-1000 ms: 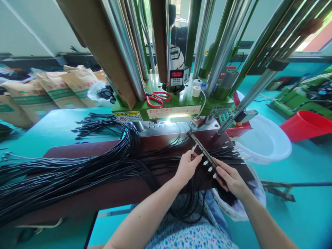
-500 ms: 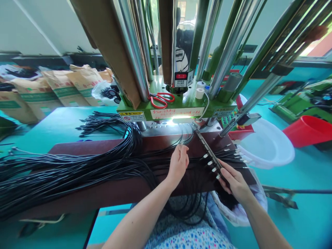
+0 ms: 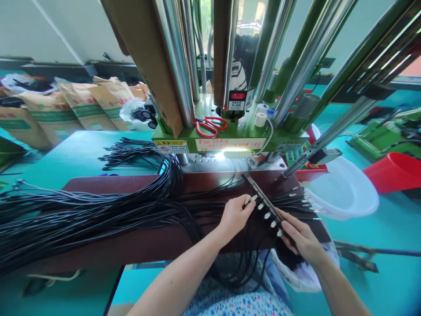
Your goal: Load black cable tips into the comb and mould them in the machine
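The right hand (image 3: 302, 235) holds the long dark metal bar (image 3: 263, 194) by its near end, with its fingers clamped on it, the thumb above and other fingers under. The bar is tilted over the brown work board (image 3: 108, 248), pointing from eleven o'clock to five o'clock. Along its side toward the left hand there is a row of small silvery connectors (image 3: 267, 215).

The left hand (image 3: 235, 215) is at about eight o'clock from the middle of the bar. Its thumb and forefinger are together, pinched on a small pale connector (image 3: 247, 199), just beside the upper part of the row. Whether this connector touches the bar, I cannot tell.

At nine o'clock, a thick bundle of black cables (image 3: 141, 206) spreads across the board; some cable ends with metal tips (image 3: 307, 202) lie at two o'clock, beyond the bar.

The green press (image 3: 158, 134) stands at twelve o'clock, with a bright lamp (image 3: 233, 153) under its front edge and the red-handled scissors (image 3: 212, 128) on top, at eleven. A white tub (image 3: 344, 188) and a red bucket (image 3: 394, 173) are toward three o'clock, and paper sacks (image 3: 49, 116) at ten.
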Tool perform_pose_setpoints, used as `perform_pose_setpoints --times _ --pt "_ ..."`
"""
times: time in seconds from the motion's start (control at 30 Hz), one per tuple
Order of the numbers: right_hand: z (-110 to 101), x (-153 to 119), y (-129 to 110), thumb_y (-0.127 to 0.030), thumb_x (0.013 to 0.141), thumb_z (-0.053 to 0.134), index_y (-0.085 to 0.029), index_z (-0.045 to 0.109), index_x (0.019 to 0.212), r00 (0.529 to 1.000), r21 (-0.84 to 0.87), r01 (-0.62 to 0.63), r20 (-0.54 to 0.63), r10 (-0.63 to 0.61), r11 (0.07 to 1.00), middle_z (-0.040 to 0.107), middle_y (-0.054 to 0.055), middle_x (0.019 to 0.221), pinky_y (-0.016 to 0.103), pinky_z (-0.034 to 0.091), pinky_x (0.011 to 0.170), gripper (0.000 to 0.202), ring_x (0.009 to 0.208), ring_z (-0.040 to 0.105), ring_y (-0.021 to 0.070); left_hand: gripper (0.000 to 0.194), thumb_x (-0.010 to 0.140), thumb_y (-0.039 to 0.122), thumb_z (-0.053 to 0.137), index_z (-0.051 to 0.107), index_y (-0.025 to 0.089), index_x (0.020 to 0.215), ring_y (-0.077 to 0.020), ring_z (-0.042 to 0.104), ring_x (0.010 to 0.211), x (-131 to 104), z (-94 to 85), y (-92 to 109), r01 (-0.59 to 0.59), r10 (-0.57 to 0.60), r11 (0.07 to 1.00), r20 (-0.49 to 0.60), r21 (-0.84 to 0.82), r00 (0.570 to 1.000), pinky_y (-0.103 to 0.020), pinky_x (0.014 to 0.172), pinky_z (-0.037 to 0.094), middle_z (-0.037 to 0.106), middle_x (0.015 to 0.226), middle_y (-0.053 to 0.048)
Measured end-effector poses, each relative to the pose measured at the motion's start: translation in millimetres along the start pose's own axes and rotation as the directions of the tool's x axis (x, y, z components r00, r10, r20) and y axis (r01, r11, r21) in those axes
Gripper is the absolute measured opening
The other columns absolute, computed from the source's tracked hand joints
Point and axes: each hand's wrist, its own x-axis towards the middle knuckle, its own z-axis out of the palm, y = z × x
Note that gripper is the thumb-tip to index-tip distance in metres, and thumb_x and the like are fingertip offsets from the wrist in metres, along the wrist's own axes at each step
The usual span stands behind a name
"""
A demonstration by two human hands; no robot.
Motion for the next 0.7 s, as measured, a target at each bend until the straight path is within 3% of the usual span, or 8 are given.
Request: perform_pose_setpoints --times 0.17,0.4,0.47,0.6,0.7 --pt "-0.2 -0.8 -0.7 -0.049 0.085 0.044 -0.016 0.029 0.137 1.0 -0.001 0.009 -0.004 -0.009 1.0 0.04 -0.002 0.056 0.016 0.022 0.033 0.063 0.04 0.032 0.0049 0.031 0.081 0.039 0.044 0.046 0.013 0.064 -0.007 0.032 0.053 2.4 -2.6 -0.4 0.036 -0.034 0.999 0.078 -0.02 0.996 -0.021 0.051 0.02 0.039 0.054 0.003" --pt "8.1 -0.7 -5.6 -0.05 0.085 0.043 -0.019 0.03 0.137 0.997 -0.167 0.043 0.065 -0.032 0.985 0.049 0.002 0.067 0.016 0.027 0.037 0.061 0.044 0.035 0.0043 0.033 0.081 0.034 0.044 0.038 0.012 0.056 -0.0071 0.031 0.054 4.5 -0.5 -2.7 -0.007 0.007 1.0 0.039 0.008 0.999 -0.022 0.053 0.021 0.039 0.055 0.002" --pt "9.4 -1.7 -6.5 -0.052 0.084 0.043 -0.019 0.03 0.136 1.0 -0.144 0.015 0.026 -0.011 0.989 0.049 0.001 0.065 0.016 0.027 0.036 0.063 0.043 0.033 0.004 0.034 0.082 0.036 0.043 0.04 0.013 0.057 -0.007 0.032 0.053 5.0 0.1 -3.4 -0.013 0.013 1.0 0.04 0.003 0.999 -0.022 0.052 0.023 0.04 0.054 0.002" --pt "5.8 -3.9 -8.5 -0.058 0.079 0.046 -0.019 0.032 0.13 0.988 -0.047 -0.048 -0.146 0.041 0.998 0.039 -0.004 0.056 0.015 0.024 0.033 0.066 0.04 0.032 0.0049 0.034 0.086 0.041 0.035 0.054 0.013 0.087 -0.0088 0.045 0.053 1.2 -3.1 -1.3 0.076 -0.053 0.959 0.091 -0.272 0.994 -0.02 0.052 0.032 0.051 0.06 0.0" --pt "-2.6 -1.7 -9.4 -0.064 0.076 0.045 -0.018 0.034 0.123 0.977 -0.072 -0.093 -0.197 0.078 0.993 0.035 -0.007 0.05 0.015 0.021 0.032 0.067 0.036 0.028 0.0051 0.036 0.085 0.043 0.038 0.055 0.014 0.098 -0.0126 0.054 0.077 -6.8 -9.9 5.5 0.058 -0.07 0.897 -0.01 -0.437 0.997 -0.021 0.06 0.039 0.06 0.087 -0.006"
